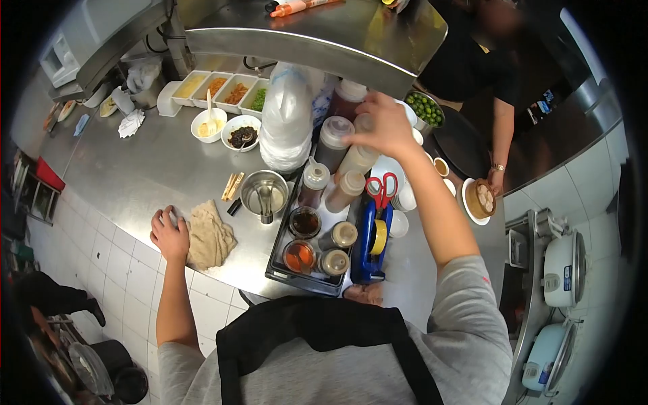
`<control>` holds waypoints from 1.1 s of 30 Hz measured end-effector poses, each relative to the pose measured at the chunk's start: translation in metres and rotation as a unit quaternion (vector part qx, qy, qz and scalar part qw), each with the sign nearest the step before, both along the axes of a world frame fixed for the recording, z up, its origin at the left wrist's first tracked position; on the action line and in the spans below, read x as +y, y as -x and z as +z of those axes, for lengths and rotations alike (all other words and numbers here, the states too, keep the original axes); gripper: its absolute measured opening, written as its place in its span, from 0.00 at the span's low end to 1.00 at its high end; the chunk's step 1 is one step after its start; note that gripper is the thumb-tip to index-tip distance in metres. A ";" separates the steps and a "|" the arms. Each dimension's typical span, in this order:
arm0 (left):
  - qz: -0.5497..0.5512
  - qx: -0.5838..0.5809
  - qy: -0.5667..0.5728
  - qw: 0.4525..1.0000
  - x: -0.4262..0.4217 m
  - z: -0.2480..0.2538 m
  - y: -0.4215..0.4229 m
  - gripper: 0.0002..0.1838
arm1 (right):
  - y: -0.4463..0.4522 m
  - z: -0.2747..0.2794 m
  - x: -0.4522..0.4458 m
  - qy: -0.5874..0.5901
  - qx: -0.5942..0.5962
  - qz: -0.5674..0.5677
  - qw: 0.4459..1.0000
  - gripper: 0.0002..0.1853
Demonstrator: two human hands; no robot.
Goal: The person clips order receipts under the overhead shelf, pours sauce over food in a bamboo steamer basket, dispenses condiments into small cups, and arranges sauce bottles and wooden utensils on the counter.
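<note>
Black apron nearest; my left hand, spread beside cloth, apparently braces my reach; right hand over bottles, grip unclear.

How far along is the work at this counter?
Filled already: the white tubs hold food, and sauce bottles stand in the black tray. In hand: the right hand is over the bottles, grip unclear; the left hand lies beside the cloth. Possibly left: serving the steamer basket at a co-worker's hand. I can't tell how much else remains.
</note>
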State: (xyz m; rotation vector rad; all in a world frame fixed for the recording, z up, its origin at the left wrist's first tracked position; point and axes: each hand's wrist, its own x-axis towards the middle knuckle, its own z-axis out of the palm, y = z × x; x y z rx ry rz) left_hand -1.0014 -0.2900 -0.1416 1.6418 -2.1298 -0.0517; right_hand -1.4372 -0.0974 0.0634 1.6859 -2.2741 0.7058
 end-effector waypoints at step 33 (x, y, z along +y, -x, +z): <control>0.014 -0.035 0.008 0.999 -0.011 -0.017 -0.006 0.22 | 0.032 -0.026 0.231 0.223 -0.085 -0.268 0.933 0.46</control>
